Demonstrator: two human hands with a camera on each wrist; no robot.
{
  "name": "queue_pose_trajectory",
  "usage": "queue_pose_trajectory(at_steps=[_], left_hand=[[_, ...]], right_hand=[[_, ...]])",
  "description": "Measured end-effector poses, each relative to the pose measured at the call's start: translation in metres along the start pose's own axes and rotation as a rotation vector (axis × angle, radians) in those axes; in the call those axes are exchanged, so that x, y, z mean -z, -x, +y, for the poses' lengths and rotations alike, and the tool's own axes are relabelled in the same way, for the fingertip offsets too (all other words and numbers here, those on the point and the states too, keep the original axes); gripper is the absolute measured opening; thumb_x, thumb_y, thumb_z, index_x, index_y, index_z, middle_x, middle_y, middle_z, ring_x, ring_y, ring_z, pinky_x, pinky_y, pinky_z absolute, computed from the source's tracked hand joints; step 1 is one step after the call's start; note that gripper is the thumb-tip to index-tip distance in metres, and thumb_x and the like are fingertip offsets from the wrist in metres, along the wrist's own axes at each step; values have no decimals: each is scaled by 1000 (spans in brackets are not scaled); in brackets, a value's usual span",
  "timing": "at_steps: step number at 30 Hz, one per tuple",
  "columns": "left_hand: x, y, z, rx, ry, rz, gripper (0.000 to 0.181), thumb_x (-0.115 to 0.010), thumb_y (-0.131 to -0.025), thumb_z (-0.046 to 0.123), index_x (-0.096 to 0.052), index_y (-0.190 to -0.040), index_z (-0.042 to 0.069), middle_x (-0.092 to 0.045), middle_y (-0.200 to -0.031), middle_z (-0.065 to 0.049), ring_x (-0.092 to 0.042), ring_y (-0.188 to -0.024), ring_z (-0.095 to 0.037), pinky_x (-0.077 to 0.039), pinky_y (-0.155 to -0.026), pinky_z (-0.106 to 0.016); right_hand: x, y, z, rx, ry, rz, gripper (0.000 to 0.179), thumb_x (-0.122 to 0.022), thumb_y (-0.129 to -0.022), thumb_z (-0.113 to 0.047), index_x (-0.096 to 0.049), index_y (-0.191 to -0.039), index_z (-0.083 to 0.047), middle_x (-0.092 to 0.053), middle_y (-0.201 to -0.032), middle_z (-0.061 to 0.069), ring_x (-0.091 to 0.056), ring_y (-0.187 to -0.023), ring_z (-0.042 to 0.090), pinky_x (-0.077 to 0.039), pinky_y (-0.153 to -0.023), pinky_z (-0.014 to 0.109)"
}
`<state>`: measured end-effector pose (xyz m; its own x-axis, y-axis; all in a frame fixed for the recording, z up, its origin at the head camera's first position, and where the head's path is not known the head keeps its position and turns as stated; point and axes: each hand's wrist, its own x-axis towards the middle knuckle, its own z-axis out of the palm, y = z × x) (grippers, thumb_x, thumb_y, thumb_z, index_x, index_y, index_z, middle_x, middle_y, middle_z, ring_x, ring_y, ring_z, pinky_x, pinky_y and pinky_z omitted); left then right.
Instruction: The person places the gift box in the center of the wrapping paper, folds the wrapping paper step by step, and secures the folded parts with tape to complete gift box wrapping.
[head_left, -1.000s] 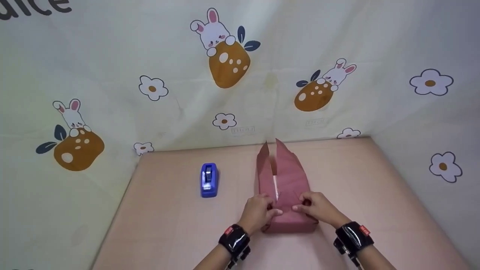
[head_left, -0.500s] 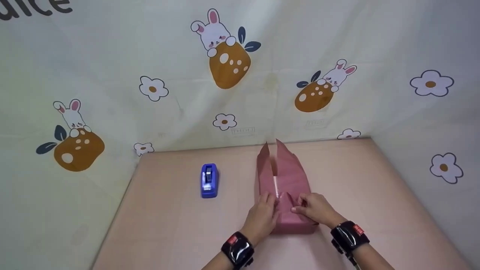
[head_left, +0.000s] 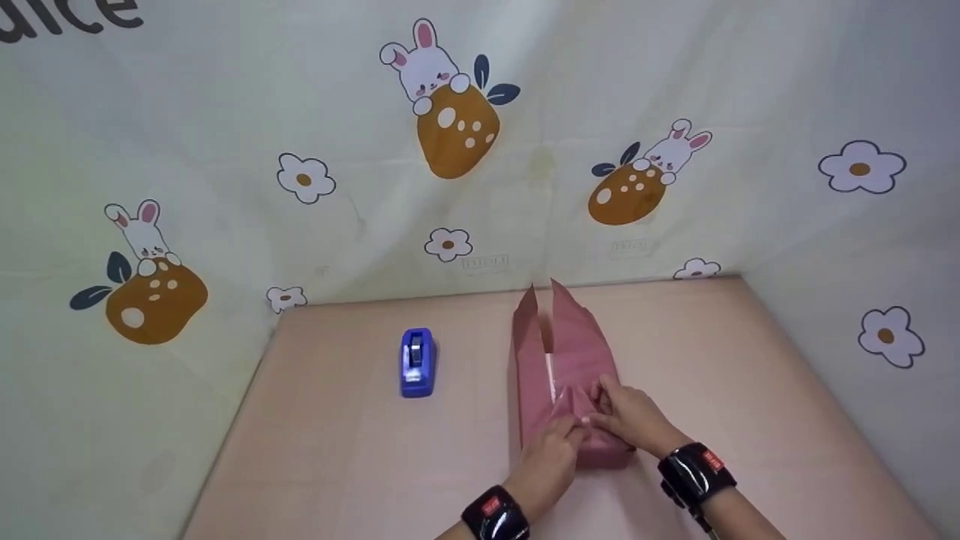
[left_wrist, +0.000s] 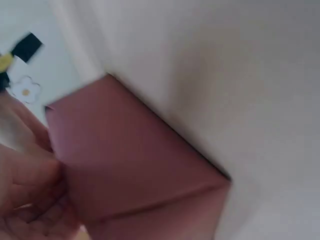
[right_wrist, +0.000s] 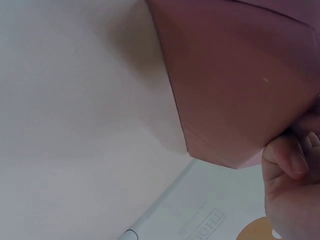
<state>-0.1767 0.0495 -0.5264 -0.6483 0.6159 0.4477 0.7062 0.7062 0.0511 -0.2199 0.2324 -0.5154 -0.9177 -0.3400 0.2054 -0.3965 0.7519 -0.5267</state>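
A box-shaped parcel in dusky pink wrapping paper lies on the table, its near end toward me. At the far end two pointed paper flaps stand up, with a narrow white strip between the paper's edges on top. My left hand holds the paper at the near end of the top, its fingertips meeting the right hand's. Thumb and fingers of my right hand pinch the paper on the right side, where it puckers between the hands. The left wrist view shows the parcel's smooth end face beside curled fingers.
A blue tape dispenser stands on the pinkish table, left of the parcel. Behind and at both sides hangs a pale cloth printed with rabbits and flowers, meeting the table's back edge.
My left hand first went forward along the white strip, then came back and right to meet the right hand. The paper between them has bunched up. The right hand stayed almost in place.
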Motion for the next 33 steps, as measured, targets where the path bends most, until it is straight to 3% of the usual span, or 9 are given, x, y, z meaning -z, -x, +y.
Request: queue_pose_trajectory(at_steps=[6, 10, 14, 17, 21, 24, 33], left_hand=[[-11, 1, -10, 20, 164, 80, 21, -56, -91, 15, -64, -109, 9, -59, -111, 0, -58, -103, -10, -46, -92, -20], [-16, -1, -16, 48, 110, 87, 18, -54, -90, 10, -60, -107, 11, -60, -115, -1, -57, -108, -14, -47, -94, -28], [-18, -3, -23, 42, 50, 87, 25, -54, -91, 16, -60, -115, 11, -60, -120, -1, -56, -112, -16, -46, -96, -36], [-16, -1, -25, 44, 28, 23, 32, -50, -95, 23, -57, -124, 10, -57, -128, -2, -53, -119, -17, -40, -102, -41], [-13, 3, -27, 66, 17, -95, 41, -41, -98, 28, -47, -135, 11, -44, -143, -3, -42, -131, -18, -28, -110, -47], [-13, 4, -30, 89, 14, -141, 45, -37, -100, 30, -39, -141, 11, -36, -148, -3, -35, -136, -17, -23, -112, -49], [-15, 2, -34, 142, 28, -222, 49, -31, -100, 35, -32, -144, 15, -27, -152, -1, -20, -142, -23, -15, -113, -52]], right_hand=[[-8, 8, 4, 109, 105, 99, 26, -69, -80, -28, -51, -92, -15, -46, -66, -12, -41, -58, 0, -35, -52, 18], [-16, 14, 6, 190, 190, 204, 28, -69, -80, -30, -64, -103, -15, -52, -76, -9, -47, -59, 2, -41, -53, 20], [-23, 17, 8, 225, 232, 285, 32, -71, -78, -30, -71, -108, -20, -49, -82, -8, -44, -64, 0, -43, -56, 20], [-25, 16, 9, 264, 284, 324, 32, -72, -75, -31, -72, -105, -20, -51, -86, -5, -45, -75, 6, -43, -65, 23], [-27, 13, 11, 316, 394, 349, 34, -70, -76, -34, -70, -107, -20, -62, -109, -1, -52, -99, 21, -43, -79, 36], [-28, 13, 11, 334, 423, 349, 36, -69, -78, -34, -69, -110, -19, -64, -116, -3, -54, -108, 26, -42, -85, 43], [-32, 26, 12, 226, 339, 261, 40, -60, -87, -31, -59, -125, -18, -56, -130, -3, -44, -128, 32, -25, -102, 56]])
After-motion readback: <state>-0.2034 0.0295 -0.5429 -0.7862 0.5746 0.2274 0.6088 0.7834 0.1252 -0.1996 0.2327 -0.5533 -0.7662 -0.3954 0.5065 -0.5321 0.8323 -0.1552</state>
